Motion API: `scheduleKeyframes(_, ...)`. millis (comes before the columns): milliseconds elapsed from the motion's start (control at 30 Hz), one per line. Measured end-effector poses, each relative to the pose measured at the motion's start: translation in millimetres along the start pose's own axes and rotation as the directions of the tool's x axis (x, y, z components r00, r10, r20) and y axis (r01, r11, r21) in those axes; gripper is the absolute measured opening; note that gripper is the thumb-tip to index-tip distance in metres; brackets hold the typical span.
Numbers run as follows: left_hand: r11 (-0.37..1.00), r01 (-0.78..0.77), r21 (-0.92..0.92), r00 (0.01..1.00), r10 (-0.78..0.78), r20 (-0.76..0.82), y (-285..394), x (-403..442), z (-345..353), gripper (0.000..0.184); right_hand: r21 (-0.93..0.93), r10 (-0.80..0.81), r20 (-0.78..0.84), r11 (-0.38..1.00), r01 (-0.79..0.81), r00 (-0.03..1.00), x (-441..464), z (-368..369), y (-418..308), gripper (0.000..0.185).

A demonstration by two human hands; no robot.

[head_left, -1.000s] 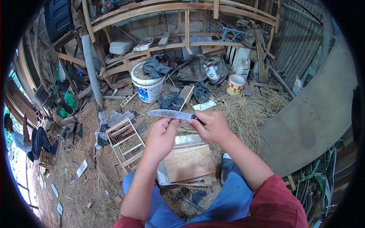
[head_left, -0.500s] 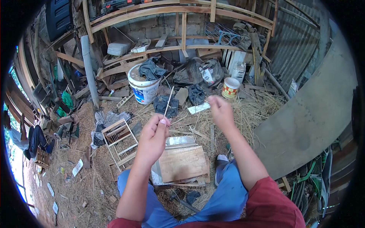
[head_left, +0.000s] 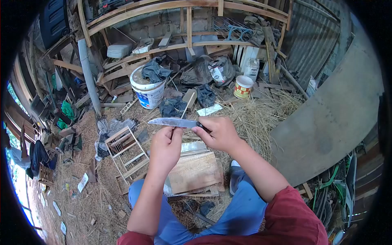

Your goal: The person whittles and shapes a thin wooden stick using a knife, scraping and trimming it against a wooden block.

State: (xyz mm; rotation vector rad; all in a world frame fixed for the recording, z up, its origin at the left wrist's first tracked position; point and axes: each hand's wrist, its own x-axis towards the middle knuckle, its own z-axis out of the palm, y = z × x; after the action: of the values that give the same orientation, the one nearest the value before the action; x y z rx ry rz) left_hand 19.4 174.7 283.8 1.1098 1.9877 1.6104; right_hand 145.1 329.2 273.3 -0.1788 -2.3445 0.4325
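My right hand (head_left: 217, 132) is wrapped round the black handle of a knife (head_left: 173, 122), whose blade points left. A thin wooden stick (head_left: 186, 107) rises from the pinched fingers of my left hand (head_left: 166, 148), and the blade lies across it just above those fingertips. Below both hands, between my legs, a flat wooden board (head_left: 195, 173) rests on a low stack. To the left of it leans a small slatted wooden frame (head_left: 127, 154) with thin rods.
A white bucket (head_left: 148, 94) with a black bag on top and a smaller patterned bucket (head_left: 243, 87) stand ahead. A large grey sheet (head_left: 326, 118) slopes at the right. At the far left edge a person (head_left: 20, 157) sits. Straw covers the ground.
Half a second ago my right hand was blurred and farther from the left; now it is back beside it, with the knife blade across the stick. The view has shifted slightly.
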Motion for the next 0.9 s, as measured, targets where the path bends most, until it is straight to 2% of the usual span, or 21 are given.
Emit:
scheduleKeyframes(67,0.997,0.028,-0.071,1.000,-0.027,0.013,7.3,0.1,0.7,0.023,-0.005,-0.006,-0.019,1.000,0.006,1.000,0.2,0.3,-0.2,0.037)
scheduleKeyframes(167,0.997,-0.020,-0.071,1.000,0.021,0.017,9.1,0.1,0.7,0.023,-0.027,-0.009,-0.046,1.000,0.008,0.999,-0.3,-0.9,-0.4,0.037)
scheduleKeyframes(233,0.997,0.009,-0.081,0.999,-0.006,0.036,7.9,-0.8,0.4,0.023,-0.095,-0.021,-0.073,0.995,0.014,0.997,0.3,-4.2,-2.1,0.039)
scheduleKeyframes(300,0.995,0.040,-0.092,0.998,-0.036,0.051,6.4,-1.1,1.0,0.024,-0.106,-0.039,-0.058,0.994,0.033,0.998,0.1,-6.0,0.9,0.038)
scheduleKeyframes(367,0.993,-0.002,-0.120,0.998,0.009,0.060,4.7,-2.2,2.0,0.021,-0.112,-0.058,-0.041,0.992,0.053,0.997,-1.9,-3.2,8.4,0.038)
scheduleKeyframes(433,0.992,-0.014,-0.123,0.994,0.027,0.106,15.4,-5.9,-6.7,0.019,-0.045,0.228,-0.207,0.969,-0.242,0.952,-5.1,4.5,23.3,0.040)
scheduleKeyframes(500,0.991,-0.025,-0.132,0.987,0.046,0.154,21.2,-10.5,-11.3,0.017,0.066,0.578,-0.187,0.814,-0.577,0.795,3.1,-19.4,49.9,0.041)
scheduleKeyframes(533,0.988,-0.073,-0.133,0.989,0.089,0.115,21.8,-14.2,-10.7,0.017,0.060,0.578,-0.186,0.814,-0.578,0.795,-5.1,-17.6,64.2,0.041)
scheduleKeyframes(600,0.980,-0.138,-0.146,0.987,0.147,0.059,18.6,-11.5,-8.0,0.016,0.223,0.502,-0.394,0.865,-0.449,0.770,-4.0,-12.3,86.1,0.041)
scheduleKeyframes(633,0.972,-0.170,-0.162,0.984,0.175,0.017,9.6,-6.4,-5.9,0.017,0.214,0.487,-0.393,0.873,-0.438,0.780,-3.1,-12.5,81.7,0.041)
scheduleKeyframes(700,0.965,-0.196,-0.175,0.981,0.194,-0.029,3.9,-2.7,-5.8,0.017,0.166,0.487,-0.234,0.873,-0.460,0.841,-12.7,-5.8,51.8,0.038)
scheduleKeyframes(733,0.983,-0.113,-0.142,0.993,0.115,0.005,4.1,-0.6,-6.9,0.018,0.165,0.486,-0.228,0.873,-0.458,0.844,-12.2,-6.2,34.6,0.038)
scheduleKeyframes(767,0.994,-0.029,-0.107,0.999,0.033,0.036,4.0,0.4,-7.8,0.018,0.168,0.428,-0.155,0.900,-0.403,0.891,-10.8,-7.6,18.0,0.036)
scheduleKeyframes(800,0.994,-0.024,-0.108,0.999,0.028,0.031,1.0,1.3,-6.6,0.018,0.176,0.364,-0.083,0.922,-0.346,0.928,-9.5,-6.4,9.5,0.035)
scheduleKeyframes(833,0.991,-0.054,-0.125,0.997,0.060,0.043,-3.6,3.0,-3.4,0.020,0.177,0.363,-0.079,0.922,-0.346,0.928,-8.8,-2.4,9.1,0.035)
scheduleKeyframes(900,0.986,-0.083,-0.142,0.994,0.092,0.058,-5.2,2.6,0.7,0.021,-0.012,0.153,-0.054,0.988,-0.154,0.987,-8.7,4.3,10.8,0.034)
